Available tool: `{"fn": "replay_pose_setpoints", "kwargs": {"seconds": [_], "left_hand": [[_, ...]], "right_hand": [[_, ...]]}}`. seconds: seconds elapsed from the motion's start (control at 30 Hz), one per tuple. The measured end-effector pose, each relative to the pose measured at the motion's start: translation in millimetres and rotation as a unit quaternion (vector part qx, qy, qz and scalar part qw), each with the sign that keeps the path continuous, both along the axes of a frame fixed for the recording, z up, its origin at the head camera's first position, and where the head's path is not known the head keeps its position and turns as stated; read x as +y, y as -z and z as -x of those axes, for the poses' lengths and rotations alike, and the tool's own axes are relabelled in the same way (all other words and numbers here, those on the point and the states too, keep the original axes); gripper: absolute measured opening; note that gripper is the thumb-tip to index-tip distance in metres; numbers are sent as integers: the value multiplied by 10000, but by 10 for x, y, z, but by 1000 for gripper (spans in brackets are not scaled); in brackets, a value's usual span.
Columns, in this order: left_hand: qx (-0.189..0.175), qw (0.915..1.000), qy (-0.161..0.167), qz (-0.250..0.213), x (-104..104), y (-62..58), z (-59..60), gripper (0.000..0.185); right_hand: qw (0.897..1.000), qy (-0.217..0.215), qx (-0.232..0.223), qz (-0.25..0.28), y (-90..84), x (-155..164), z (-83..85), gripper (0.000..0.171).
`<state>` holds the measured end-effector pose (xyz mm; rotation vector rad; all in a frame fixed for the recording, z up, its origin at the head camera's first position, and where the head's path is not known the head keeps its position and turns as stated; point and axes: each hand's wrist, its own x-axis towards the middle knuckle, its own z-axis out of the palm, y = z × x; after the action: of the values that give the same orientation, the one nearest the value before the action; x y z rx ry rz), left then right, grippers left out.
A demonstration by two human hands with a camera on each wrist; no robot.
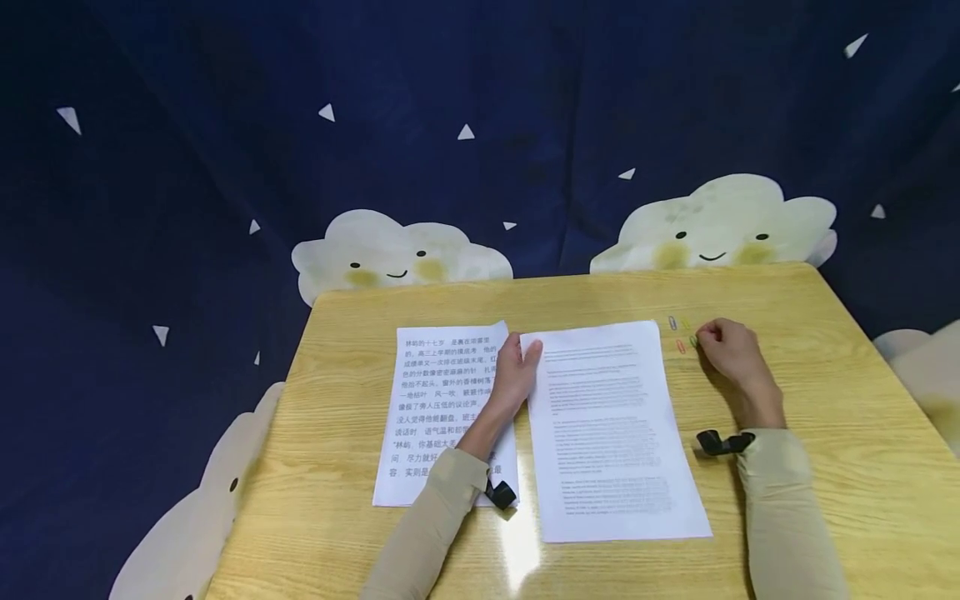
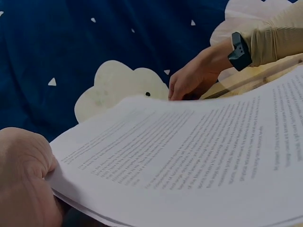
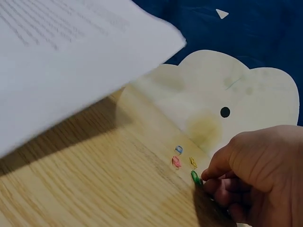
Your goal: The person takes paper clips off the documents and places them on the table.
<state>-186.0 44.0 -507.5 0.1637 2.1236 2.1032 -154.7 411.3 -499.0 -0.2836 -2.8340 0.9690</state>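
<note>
My left hand [image 1: 516,372] grips the top left corner of a few printed sheets [image 1: 607,450], the thumb on top. In the left wrist view these sheets [image 2: 189,146] bow upward, with more than one layer at the edge. To their right, my right hand [image 1: 733,352] has its fingers curled and its fingertips at a green paper clip [image 3: 196,178], which it pinches at one end. Close by on the table lie a blue paper clip [image 3: 179,150], a pink paper clip [image 3: 176,161] and a yellow paper clip [image 3: 193,162].
Another sheet with larger print [image 1: 435,400] lies on the wooden table [image 1: 322,417] to the left, partly under my left forearm. Behind the table hangs a dark blue curtain [image 1: 525,83] with clouds and white triangles.
</note>
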Motion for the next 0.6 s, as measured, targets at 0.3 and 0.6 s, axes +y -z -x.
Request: {"fn": "replay_pose_setpoints", "kwargs": {"seconds": [0.3,0.6], "left_hand": [[56,9989,-469,82,-15,21,14,28],[477,9980,-348,208,76,-53,174,27]], "right_hand": [[9992,245,-170,275,-36,-76,-2,32],[9987,185,-232,415,-4,6,-16,35]]}}
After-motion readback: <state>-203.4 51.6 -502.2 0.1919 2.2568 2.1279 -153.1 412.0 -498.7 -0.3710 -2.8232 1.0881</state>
